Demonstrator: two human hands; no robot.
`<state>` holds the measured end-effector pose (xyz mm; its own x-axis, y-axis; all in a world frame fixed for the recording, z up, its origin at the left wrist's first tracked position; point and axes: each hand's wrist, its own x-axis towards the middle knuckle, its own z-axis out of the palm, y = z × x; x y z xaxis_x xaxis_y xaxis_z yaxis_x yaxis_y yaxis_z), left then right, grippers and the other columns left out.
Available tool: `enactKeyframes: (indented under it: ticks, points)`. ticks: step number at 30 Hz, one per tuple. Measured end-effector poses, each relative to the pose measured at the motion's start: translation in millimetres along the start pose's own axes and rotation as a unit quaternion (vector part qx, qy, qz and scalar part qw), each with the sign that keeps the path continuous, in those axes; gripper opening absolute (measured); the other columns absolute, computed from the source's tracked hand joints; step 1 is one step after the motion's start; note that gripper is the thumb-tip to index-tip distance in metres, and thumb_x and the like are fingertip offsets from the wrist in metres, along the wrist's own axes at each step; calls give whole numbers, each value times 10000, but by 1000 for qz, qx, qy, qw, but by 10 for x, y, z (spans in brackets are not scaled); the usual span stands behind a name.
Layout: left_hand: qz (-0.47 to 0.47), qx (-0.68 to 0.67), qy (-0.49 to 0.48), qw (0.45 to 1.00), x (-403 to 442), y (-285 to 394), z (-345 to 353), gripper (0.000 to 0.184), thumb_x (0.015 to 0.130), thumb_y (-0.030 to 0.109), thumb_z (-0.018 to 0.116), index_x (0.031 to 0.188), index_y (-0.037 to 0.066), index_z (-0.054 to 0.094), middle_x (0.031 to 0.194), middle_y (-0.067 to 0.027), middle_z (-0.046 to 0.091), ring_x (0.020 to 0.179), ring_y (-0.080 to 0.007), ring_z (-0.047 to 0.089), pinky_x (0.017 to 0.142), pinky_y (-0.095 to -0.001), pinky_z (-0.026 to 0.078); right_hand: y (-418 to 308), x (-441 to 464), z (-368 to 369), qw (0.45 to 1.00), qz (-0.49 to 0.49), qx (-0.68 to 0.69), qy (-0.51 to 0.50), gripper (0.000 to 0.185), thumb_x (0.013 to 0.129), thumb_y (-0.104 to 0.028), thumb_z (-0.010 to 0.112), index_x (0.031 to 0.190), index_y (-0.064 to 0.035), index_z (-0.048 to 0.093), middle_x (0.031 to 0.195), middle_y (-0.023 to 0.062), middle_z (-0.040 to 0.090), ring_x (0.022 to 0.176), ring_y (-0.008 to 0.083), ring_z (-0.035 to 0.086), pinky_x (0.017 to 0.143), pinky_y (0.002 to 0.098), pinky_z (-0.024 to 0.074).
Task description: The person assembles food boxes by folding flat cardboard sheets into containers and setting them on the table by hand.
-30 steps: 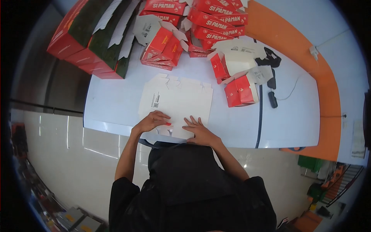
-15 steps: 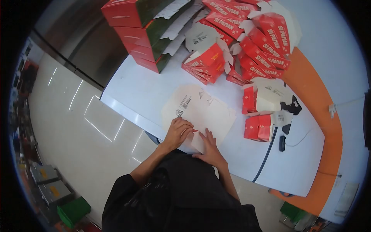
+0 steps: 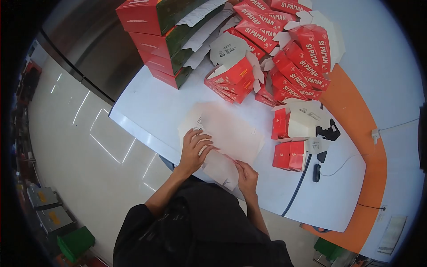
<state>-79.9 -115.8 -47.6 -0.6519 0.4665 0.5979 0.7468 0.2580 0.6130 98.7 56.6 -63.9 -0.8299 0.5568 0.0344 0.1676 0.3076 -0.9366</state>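
A white cardboard food box blank [image 3: 238, 129] lies at the table's near edge, printed side partly blurred. A near flap is folded up, and a thin red strip shows along the crease. My left hand [image 3: 195, 149] is on the left end of this crease, fingers bent over the cardboard and thumb at the fold. At the crease's right end my right hand [image 3: 247, 175] is closed, pinching the folded edge between thumb and fingers. Right of the blank stand two partly formed red and white boxes [image 3: 290, 155], with flaps raised.
Several red "SI PAMAN" boxes [image 3: 293, 66] are heaped at the back. Larger red and green boxes [image 3: 147, 44] are stacked at the back left. A black cable [image 3: 297, 187] and a small black device [image 3: 316, 172] lie to the right. An orange ledge [image 3: 376, 169] edges the table.
My right hand has gone from spread fingers on the cardboard to pinching its fold. More of the near flap shows between my hands. The view has shifted slightly.
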Motion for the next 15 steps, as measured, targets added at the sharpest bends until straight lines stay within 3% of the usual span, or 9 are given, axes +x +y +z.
enactKeyframes:
  ticks: [1,4,5,8,11,14,15]
  points:
    - [17,30,43,998,3,97,-10,189,867,63,793,1028,106,702,1094,-40,681,1107,-301,628,1057,-502,460,90,3,67,998,-1,29,47,187,1011,-96,699,1151,20,740,1065,122,770,979,203,721,883,304,551]
    - [142,-63,78,985,-304,132,14,255,827,7,800,1032,123,702,1141,-56,661,1119,-326,612,961,-484,512,218,69,164,982,49,108,145,187,1034,-144,691,1112,21,727,957,65,749,830,97,662,742,240,515]
    - [156,-130,-6,979,-375,115,-25,270,852,-25,762,1072,105,676,1164,-83,644,1121,-344,600,928,-474,531,228,93,173,973,75,133,171,195,1043,-168,687,1093,17,724,931,48,734,787,69,633,702,224,494]
    - [-133,-219,-215,942,-518,98,-40,307,976,52,666,1280,55,628,1214,-144,617,1171,-381,571,986,-480,507,192,139,219,914,140,343,165,226,1048,-239,688,1049,-14,707,800,-11,653,639,31,499,558,215,375]
    - [-139,-169,-111,969,-580,-35,247,421,1091,170,507,1489,31,499,1336,-230,569,1256,-418,529,1027,-470,481,146,100,238,938,156,280,135,257,1044,-281,695,1044,-24,704,743,-50,580,583,14,417,491,218,289]
    - [-252,-222,-70,939,-447,121,394,486,1129,213,389,1598,85,392,1482,-301,462,1380,-436,444,1080,-479,449,284,67,298,946,174,248,111,236,1043,-265,696,1043,-30,708,745,-49,571,552,8,378,454,230,223]
    - [-242,-201,-103,944,-350,143,358,462,1123,200,414,1572,92,430,1451,-297,500,1353,-428,481,1064,-476,462,309,66,320,954,162,230,106,232,1041,-257,697,1042,-26,708,755,-41,588,566,14,405,470,230,264]
